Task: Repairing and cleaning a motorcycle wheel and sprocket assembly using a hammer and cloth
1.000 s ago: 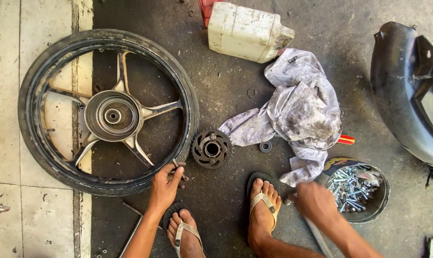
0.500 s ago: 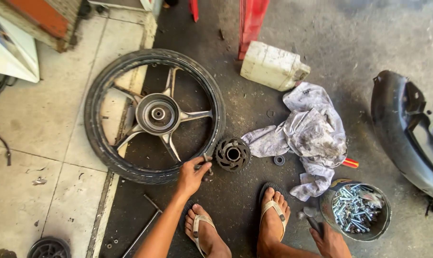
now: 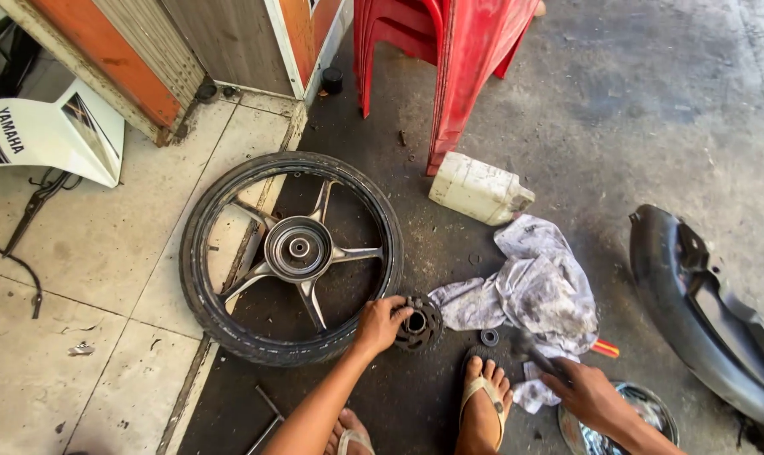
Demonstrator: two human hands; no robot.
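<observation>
1. the left hand (image 3: 380, 324) rests at the near rim of the wheel (image 3: 291, 253), its fingers (image 3: 399, 305) curled loosely downward, touching both the tyre's edge and the left side of a round toothed hub part (image 3: 419, 324).
2. that hub part lies flat on the dark floor (image 3: 651, 126), just right of the tyre and touching it or nearly so; its open centre hole shows just beyond the fingertips, so the fingers sit on its left rim rather than around it.
3. whether the left hand truly grips the part or only rests on it cannot be told; the fingers are narrow and bent, not spread.
4. the right hand (image 3: 586, 392) is lower right, fingers closed around a thin dark tool (image 3: 540, 358) whose tip points up and left towards the rag (image 3: 534, 291).
5. the tool lies across the fingers and pokes out past them, its tip over the lower edge of the rag.
6. a small dark ring (image 3: 489, 337) lies on the floor between the hub part and the rag, apart from both hands.
7. a metal bowl (image 3: 651, 413) sits just under the right wrist, partly hidden by it.
8. the wheel lies flat, five spokes up, half on the pale tiles (image 3: 87, 337) and half on the dark floor.
9. a whitish plastic jug (image 3: 479, 190) lies on its side beyond the rag, near the legs of a red chair (image 3: 449, 50).
10. a black fender (image 3: 702, 312) lies at the right edge; a white body panel (image 3: 53, 135) lies far left.
11. a sandalled foot (image 3: 485, 404) stands between the two hands.
</observation>
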